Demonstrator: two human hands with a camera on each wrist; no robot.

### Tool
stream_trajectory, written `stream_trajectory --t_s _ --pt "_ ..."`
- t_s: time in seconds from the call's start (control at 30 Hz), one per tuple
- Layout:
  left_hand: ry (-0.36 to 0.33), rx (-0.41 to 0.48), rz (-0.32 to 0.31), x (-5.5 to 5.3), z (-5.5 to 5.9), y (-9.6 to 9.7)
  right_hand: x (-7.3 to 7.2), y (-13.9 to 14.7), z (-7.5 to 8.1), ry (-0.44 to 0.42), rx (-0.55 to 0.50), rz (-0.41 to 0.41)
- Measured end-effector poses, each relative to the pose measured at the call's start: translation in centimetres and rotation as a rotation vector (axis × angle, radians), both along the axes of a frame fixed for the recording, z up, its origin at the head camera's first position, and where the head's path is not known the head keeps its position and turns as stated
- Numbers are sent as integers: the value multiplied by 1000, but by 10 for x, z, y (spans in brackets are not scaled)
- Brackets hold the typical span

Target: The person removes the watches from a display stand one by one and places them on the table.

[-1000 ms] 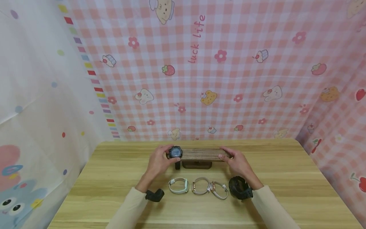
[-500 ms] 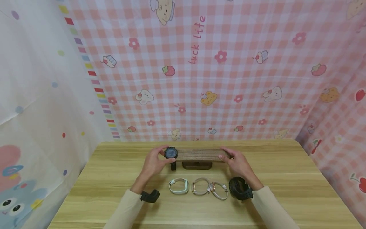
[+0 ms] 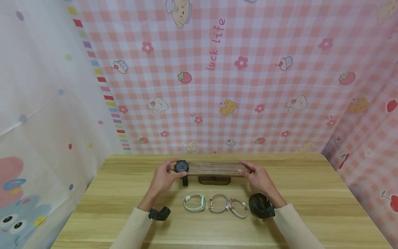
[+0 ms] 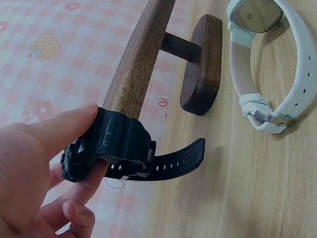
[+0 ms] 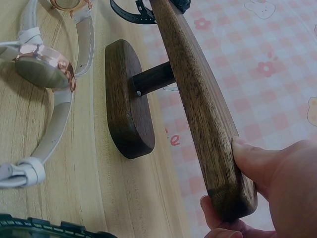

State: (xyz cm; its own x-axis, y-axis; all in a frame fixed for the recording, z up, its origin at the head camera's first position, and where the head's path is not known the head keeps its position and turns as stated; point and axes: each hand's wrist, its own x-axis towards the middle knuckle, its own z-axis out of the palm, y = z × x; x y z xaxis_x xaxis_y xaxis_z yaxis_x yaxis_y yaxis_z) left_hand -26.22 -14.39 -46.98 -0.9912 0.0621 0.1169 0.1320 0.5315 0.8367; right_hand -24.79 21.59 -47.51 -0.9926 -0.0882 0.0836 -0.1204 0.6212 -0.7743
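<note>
A dark wooden watch stand [image 3: 217,168] has a long bar on a short post over an oval base [image 4: 203,64]. At the bar's left end, my left hand [image 3: 163,177] pinches a black digital watch [image 3: 181,166] between thumb and fingers. The watch's strap loops round the bar, and its loose tail [image 4: 181,161] sticks out. My right hand [image 3: 258,175] grips the opposite end of the bar, thumb [image 5: 255,156] on its side and fingers curled under the tip.
In front of the stand lie a mint-and-white watch [image 3: 194,203], a rose-gold watch [image 3: 218,203] and another with a pale strap [image 3: 238,207]. A black watch [image 3: 257,204] lies by my right wrist. Checked cloth [image 3: 199,86] hangs behind the wooden table [image 3: 124,193].
My left hand and the black watch have slid left along the bar to its end, leaving more bare wood showing. My right hand has stayed in place on the other end.
</note>
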Motion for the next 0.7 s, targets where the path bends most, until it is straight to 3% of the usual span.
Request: stream_trajectory --t_s 0.37,0.7 --pt "-2 79 19 3 -4 -8 0 -1 0 -20 -10 -2" --pt "5 26 22 9 0 -19 -1 0 0 -18 -4 -4"
